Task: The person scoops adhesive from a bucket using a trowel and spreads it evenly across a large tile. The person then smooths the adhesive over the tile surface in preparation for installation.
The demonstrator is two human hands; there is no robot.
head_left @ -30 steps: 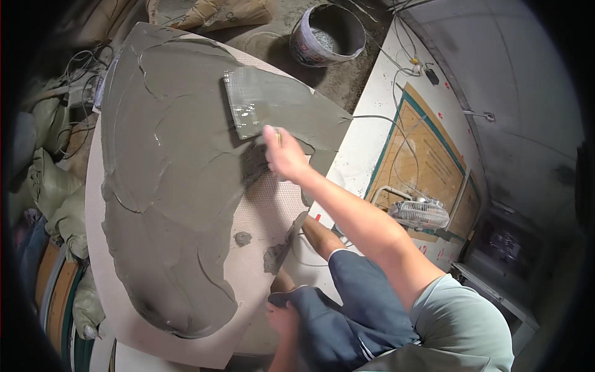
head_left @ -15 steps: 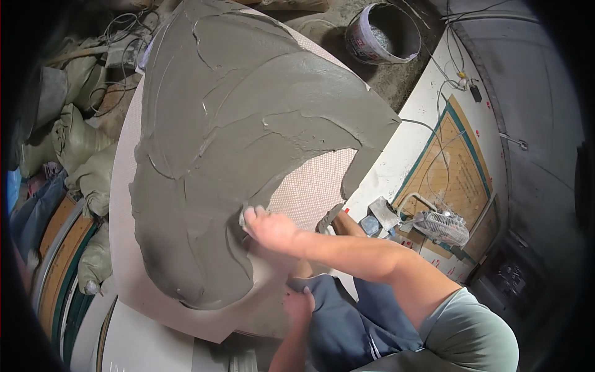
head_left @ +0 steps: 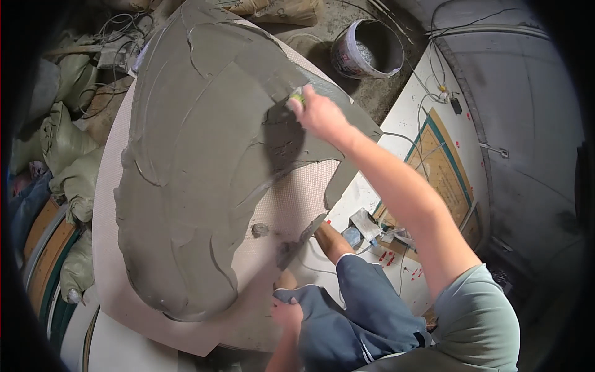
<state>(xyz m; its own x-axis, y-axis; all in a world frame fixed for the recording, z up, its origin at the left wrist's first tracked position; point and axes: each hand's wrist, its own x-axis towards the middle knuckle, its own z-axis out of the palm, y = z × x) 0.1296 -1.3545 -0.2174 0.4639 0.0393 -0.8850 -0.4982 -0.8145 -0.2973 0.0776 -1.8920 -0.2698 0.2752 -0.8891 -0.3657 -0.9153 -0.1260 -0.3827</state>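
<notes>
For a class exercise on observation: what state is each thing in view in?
Right hand: closed on green handle
Left hand: by the shorts
Grey paste: spread, ridged
Patterned sheet: partly covered
Small paste lump: apart from the spread
Bucket: open, lidless
Pale green sacks: bulging

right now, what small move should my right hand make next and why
I'd probably draw the yellow-green-handled tool in your right hand down toward the bare, pale pink, mesh-patterned patch, bringing some wet-looking grey paste with it: that patch shows uncovered, and the paste along its upper edge looks ragged.
</notes>
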